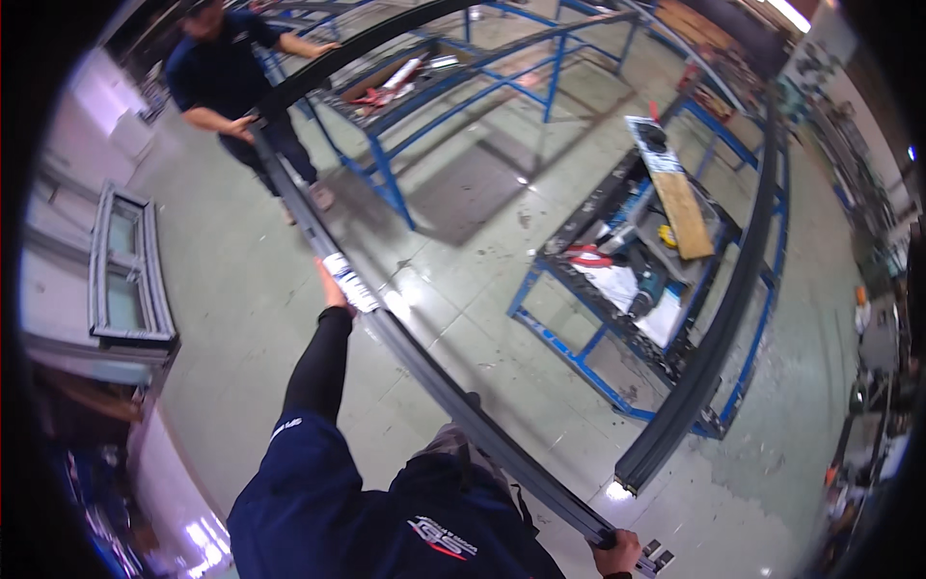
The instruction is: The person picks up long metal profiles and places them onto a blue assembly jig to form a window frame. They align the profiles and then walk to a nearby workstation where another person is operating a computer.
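Dark grey bar: the long profile [434, 372] runs slantwise from the co-worker's side, across the front of the wearer's body, to the lower right.
Hands: the right hand [618, 553] is curled closed around the near end of the profile; the left hand [331, 287] presses against its side by the label, fingers mostly hidden, so how far they close I cannot tell.
Co-worker: a person [217, 87] in dark clothing stands at the far end, one hand where the profile meets a black bar [386, 34], the other resting farther along that bar.
In the way: another dark profile [714, 362] stretches along the right side of the near desk [579, 362], its near end jutting past the edge, apart from the held one.
On the near desk: a drill [648, 289], red-handled pliers [588, 255], a yellow item [667, 234] and a slanting wooden board [683, 207].
Far desk: blue-legged [388, 179], carrying red-handled tools [371, 96].
Writing: a printed white label [349, 282] wraps the held profile; white lettering with a red stroke marks the wearer's shirt [434, 521].
Floor: pale, glossy tiles [463, 289], scuffed and spotted.
Left wall: a grey window frame [145, 270] leans there.
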`<state>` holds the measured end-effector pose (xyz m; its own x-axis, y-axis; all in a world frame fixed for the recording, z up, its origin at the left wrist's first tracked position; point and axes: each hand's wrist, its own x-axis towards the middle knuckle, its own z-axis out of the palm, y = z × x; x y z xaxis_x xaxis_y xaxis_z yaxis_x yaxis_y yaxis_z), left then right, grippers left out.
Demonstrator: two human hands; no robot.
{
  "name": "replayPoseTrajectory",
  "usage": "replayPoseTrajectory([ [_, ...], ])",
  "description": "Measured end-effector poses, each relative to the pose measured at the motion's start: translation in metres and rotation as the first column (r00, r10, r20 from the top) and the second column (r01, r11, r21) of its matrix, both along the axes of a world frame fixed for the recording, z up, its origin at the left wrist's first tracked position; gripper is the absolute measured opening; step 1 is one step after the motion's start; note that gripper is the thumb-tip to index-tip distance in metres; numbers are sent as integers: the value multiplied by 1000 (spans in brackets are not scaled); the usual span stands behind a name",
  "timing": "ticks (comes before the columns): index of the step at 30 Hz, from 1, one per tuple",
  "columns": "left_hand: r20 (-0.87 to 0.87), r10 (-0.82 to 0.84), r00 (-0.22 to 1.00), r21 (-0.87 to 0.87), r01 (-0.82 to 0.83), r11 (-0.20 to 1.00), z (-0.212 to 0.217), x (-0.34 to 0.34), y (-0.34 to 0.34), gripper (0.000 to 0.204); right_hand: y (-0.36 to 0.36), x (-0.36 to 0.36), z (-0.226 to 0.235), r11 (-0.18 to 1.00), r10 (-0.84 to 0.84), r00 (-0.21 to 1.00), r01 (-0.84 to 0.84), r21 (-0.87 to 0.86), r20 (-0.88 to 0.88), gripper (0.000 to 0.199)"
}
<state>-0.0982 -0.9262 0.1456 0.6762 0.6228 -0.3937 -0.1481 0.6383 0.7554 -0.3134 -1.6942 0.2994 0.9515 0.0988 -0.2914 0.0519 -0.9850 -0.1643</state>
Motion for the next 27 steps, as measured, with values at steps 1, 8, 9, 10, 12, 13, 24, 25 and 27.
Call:
replayPoseTrajectory([
  [1, -11, 35, 999, -24, -35, 999, 18, 4, -17, 70, 9, -1, -2, 998, -60, 998, 59, 13, 26, 40],
  [8, -109, 33, 994, -283, -63, 957, -24, -14, -5, 83, 66, 3, -17, 998, -60, 996, 58, 29, 61, 41],
  [9, -83, 30, 996, -246, -50, 968, -29, -11, -1, 83, 70, 4, -18, 998, -67, 995, 66, 26, 74, 41],
  [10, -61, 36, 998, -204, -47, 978, -36, -11, 6, 82, 74, 5, -19, 998, -67, 994, 65, 26, 83, 40],
  [12, -23, 65, 998, -91, -67, 994, -48, -15, 29, 79, 78, 6, -21, 999, -31, 997, 28, 41, 75, 38],
  [13, -52, 24, 998, -37, -26, 999, -32, -4, 13, 79, 82, 1, -17, 999, -23, 998, 21, 26, 62, 38],
  [24, -38, 84, 996, -161, -89, 983, -8, 13, 43, 85, 118, 15, -14, 995, -97, 992, 98, 7, -78, 36],
  [25, -38, 86, 996, -167, -91, 982, -9, 13, 47, 84, 119, 15, -15, 997, -76, 994, 77, 9, -73, 36],
  [27, -41, 85, 996, -176, -91, 980, -10, 13, 55, 83, 117, 10, -25, 999, -35, 997, 36, 13, -64, 37],
])
